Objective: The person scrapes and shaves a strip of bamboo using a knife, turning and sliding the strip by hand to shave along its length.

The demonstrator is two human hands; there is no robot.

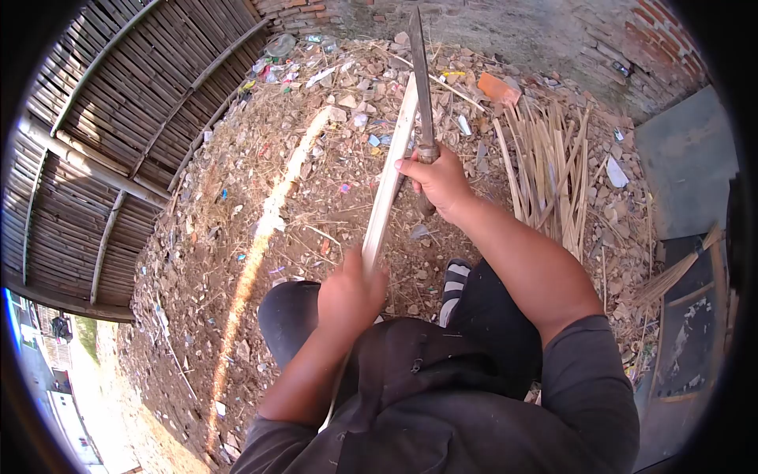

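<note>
My left hand (349,291), slightly blurred, is closed around the lower end of a pale bamboo strip (389,183) that slants up and away from me. In my right hand (444,183) is the wooden handle of a machete (423,91), its long dark blade pointing away to the far wall. The blade runs close beside the upper part of the strip on its right. My right thumb and fingertips reach to the strip's edge and seem to touch it. Where the strip's near end goes below my left hand is partly hidden.
A pile of split bamboo strips (553,170) lies on the ground to the right. A brick piece (499,88) and rubble lie near the brick wall (505,35). A bamboo slat wall (118,103) stands at left. Grey panels (685,158) and a stick broom (679,272) are at right.
</note>
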